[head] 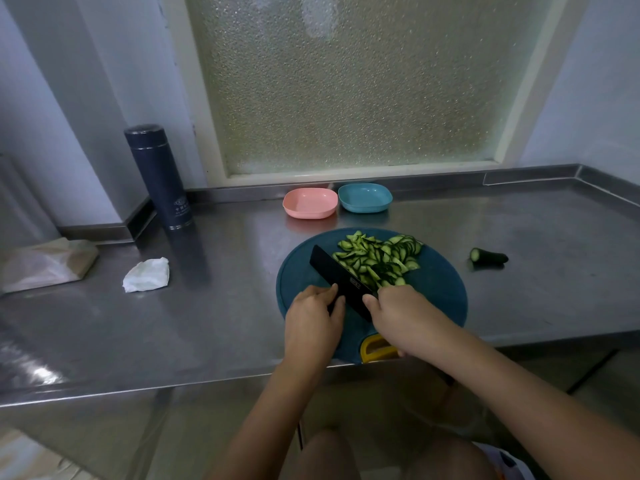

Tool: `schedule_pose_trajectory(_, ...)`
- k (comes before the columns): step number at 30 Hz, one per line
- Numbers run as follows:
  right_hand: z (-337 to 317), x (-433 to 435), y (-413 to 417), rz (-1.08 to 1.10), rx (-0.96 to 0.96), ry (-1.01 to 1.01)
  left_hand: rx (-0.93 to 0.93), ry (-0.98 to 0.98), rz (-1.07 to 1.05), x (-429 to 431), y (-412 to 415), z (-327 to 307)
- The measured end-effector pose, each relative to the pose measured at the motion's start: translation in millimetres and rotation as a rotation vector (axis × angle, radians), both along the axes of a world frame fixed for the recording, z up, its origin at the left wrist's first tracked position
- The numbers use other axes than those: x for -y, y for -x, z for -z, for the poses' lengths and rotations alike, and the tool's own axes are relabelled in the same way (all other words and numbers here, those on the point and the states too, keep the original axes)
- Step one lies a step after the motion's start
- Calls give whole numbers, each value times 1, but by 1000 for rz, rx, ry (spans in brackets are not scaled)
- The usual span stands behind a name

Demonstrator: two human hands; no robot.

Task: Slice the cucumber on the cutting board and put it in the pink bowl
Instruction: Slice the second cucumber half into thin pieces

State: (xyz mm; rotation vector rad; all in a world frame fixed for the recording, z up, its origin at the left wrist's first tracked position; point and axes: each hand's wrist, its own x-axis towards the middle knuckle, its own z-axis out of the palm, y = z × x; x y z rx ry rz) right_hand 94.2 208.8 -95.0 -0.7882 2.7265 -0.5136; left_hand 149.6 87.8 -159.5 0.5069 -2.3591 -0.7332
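Note:
A pile of cucumber slices [379, 259] lies on the far half of the round dark teal cutting board [436, 292]. A black knife [337, 275] rests slanted on the board with its blade against the left side of the pile. My left hand [313, 318] grips the knife at its near left edge; the handle is hidden. My right hand [403, 315] has its thumb on the blade and its fingers down against the near end of the slices. The pink bowl [310, 202] stands empty behind the board. A cucumber end piece [488, 256] lies on the counter to the right.
A blue bowl [365, 197] sits right of the pink one. A dark thermos [159, 176] stands at the back left, with a crumpled white tissue [147, 274] and a paper bag [45, 263] further left. The steel counter [207, 323] ends just below my wrists.

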Motion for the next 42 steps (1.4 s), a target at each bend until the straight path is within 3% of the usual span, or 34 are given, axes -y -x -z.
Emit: schedule_pose_trajectory(42,-11,-4,-3,-19,28,17,-45,-7,3,-3,-6,0)
